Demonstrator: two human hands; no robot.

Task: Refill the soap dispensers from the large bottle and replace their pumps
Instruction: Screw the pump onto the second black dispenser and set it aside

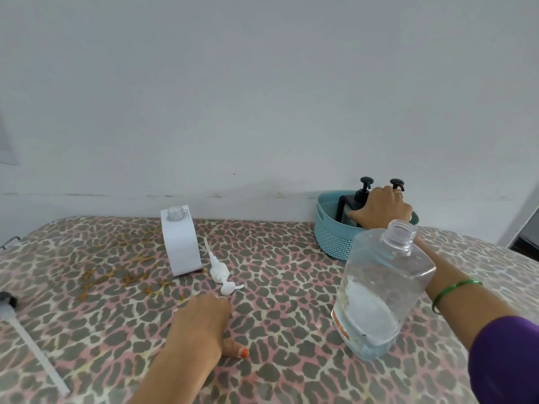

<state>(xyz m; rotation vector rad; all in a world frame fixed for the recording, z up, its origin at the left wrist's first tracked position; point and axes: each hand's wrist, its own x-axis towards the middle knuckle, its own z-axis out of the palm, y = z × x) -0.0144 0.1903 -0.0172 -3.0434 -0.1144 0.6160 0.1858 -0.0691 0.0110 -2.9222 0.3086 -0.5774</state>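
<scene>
From the head view, a table covered in a leopard-print cloth of pink, grey and cream (277,287) runs up to a plain pale wall (262,97). At far centre-left stands a white, flat-sided soap dispenser with an open clear threaded neck (181,244), upright and without its pump. Just to its right, lying on the cloth, is a white plastic pump with its dip tube pointing away toward the wall (221,275). The left hand (201,325) rests knuckles-up on the cloth near the pump's nozzle, its fingers curled under and its thumb with an orange-painted nail stretched along the cloth; it holds nothing that can be seen. At near right stands the large clear plastic bottle with an open neck (382,290), uncapped, with pale liquid filling only its lower part. At far right, against the wall, sits a round light-blue woven-pattern plastic basket (329,231) holding black pump dispensers (357,199) whose two black pump heads rise above the rim. The right hand (382,208) reaches into the basket with a green bangle on the wrist, fingers wrapped over one of the black dispensers. At the near left edge lies a long white dip tube with a dark cap (32,342).
</scene>
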